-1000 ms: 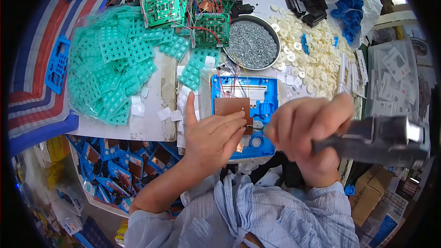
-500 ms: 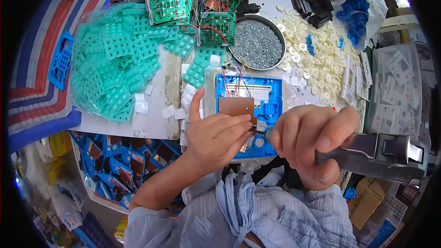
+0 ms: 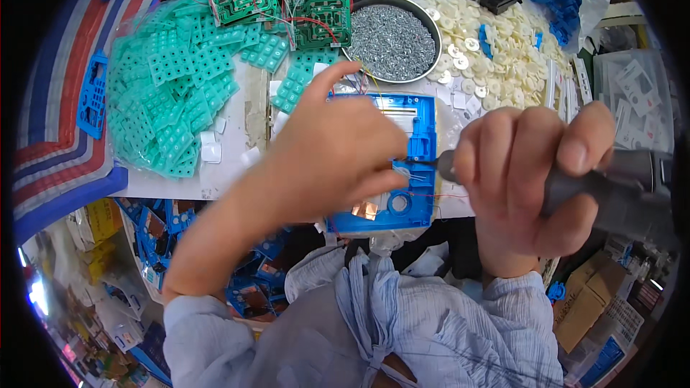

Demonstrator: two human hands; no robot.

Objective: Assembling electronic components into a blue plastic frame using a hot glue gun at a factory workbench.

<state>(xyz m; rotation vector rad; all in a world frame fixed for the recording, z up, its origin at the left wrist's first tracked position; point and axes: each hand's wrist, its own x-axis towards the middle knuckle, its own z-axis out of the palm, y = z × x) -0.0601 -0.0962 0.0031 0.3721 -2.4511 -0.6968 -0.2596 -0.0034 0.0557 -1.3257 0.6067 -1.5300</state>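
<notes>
My right hand (image 3: 528, 179) is wrapped round a grey power screwdriver (image 3: 611, 197), its bit pointing left. Over a blue plastic housing (image 3: 424, 126) hovers my left hand (image 3: 338, 151), slightly blurred. Its thumb and fingertips close together by the bit's tip, while one finger sticks up. Whatever they pinch is too small or hidden to name. The housing lies open side up, with thin wires, a round opening and a copper-coloured piece (image 3: 364, 210) showing. My left hand and forearm cover the housing's left part; the brown board there is hidden.
Behind the housing stands a round metal bowl (image 3: 435, 29) of small screws. Cream discs (image 3: 496, 79) spread to its right. Green circuit boards (image 3: 322, 21) with wires and teal keypads (image 3: 172, 93) lie left. More blue housings (image 3: 251, 291) fill a container below the table's edge.
My left hand has lifted off the brown board and turned toward the bit. The right hand and screwdriver have shifted right and up. The view has moved slightly.
</notes>
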